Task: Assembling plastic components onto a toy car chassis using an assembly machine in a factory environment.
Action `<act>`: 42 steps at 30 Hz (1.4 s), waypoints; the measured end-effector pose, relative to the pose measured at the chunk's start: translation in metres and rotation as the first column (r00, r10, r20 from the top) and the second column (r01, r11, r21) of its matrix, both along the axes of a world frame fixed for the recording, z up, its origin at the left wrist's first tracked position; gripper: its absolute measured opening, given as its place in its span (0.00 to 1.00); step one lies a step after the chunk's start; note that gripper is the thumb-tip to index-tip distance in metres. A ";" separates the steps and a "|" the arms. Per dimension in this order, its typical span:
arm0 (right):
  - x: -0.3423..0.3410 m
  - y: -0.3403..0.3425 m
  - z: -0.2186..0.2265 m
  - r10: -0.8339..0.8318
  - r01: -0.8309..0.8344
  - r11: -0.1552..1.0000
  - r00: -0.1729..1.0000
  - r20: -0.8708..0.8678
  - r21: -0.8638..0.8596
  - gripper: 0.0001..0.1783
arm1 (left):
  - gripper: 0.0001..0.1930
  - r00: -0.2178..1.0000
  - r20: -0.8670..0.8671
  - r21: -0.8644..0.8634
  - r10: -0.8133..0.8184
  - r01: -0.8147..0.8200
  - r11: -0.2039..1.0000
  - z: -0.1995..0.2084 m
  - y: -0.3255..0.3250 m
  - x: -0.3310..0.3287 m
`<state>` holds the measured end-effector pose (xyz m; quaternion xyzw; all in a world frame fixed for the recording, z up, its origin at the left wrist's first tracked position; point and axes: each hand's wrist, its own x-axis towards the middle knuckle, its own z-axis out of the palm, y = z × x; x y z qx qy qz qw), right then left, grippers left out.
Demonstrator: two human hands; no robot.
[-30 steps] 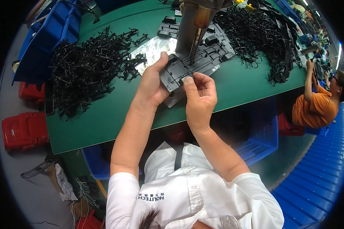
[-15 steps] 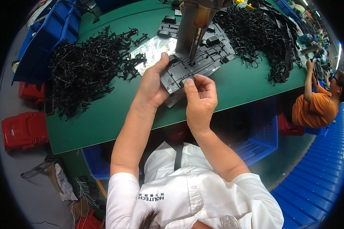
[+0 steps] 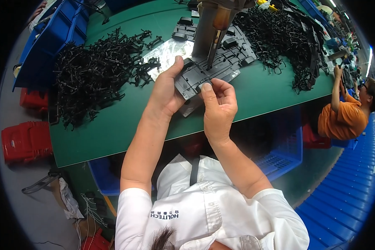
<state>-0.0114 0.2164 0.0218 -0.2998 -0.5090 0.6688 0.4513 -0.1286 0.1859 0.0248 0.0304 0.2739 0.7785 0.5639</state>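
Note:
A long black moulded plastic chassis plate (image 3: pixel 192 78) with ribs and wheel-arch shapes lies under a metal machine column (image 3: pixel 204 37). My left hand (image 3: pixel 166 89) grips its near left corner, thumb on top and fingers hidden beneath. At the near edge my right hand (image 3: pixel 218 104) pinches the plate between thumb and curled fingers. The machine's thin rod (image 3: pixel 213 50) points down at the plate just beyond my right hand; whether its tip touches I cannot tell. Under the plate shows a shiny metal sheet (image 3: pixel 164 52).
Tangled small black plastic parts (image 3: pixel 96 71) cover the table's left side, with another heap (image 3: pixel 275 37) at the far right. A blue bin (image 3: pixel 50 46) stands at the left edge. Red stools (image 3: pixel 27 141) are beside the green table (image 3: pixel 154 137). A co-worker in orange (image 3: pixel 346 118) works at right.
The plate has shifted slightly under the rod, and my right thumb has moved a little farther from me. Both hands keep their hold.

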 end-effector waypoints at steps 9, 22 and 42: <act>-0.001 0.001 0.000 -0.023 0.023 1.000 0.999 -0.028 0.001 0.16 | 0.19 1.000 0.023 0.010 -0.003 0.003 1.000 0.002 0.003 0.001; 0.003 0.004 -0.002 -0.023 0.023 1.000 1.000 0.006 0.019 0.14 | 0.18 1.000 0.018 -0.001 -0.005 0.005 1.000 0.005 0.004 0.005; 0.004 0.002 -0.002 0.001 -0.001 1.000 1.000 0.008 0.008 0.14 | 0.18 1.000 0.011 -0.002 0.003 -0.003 1.000 0.001 0.000 0.003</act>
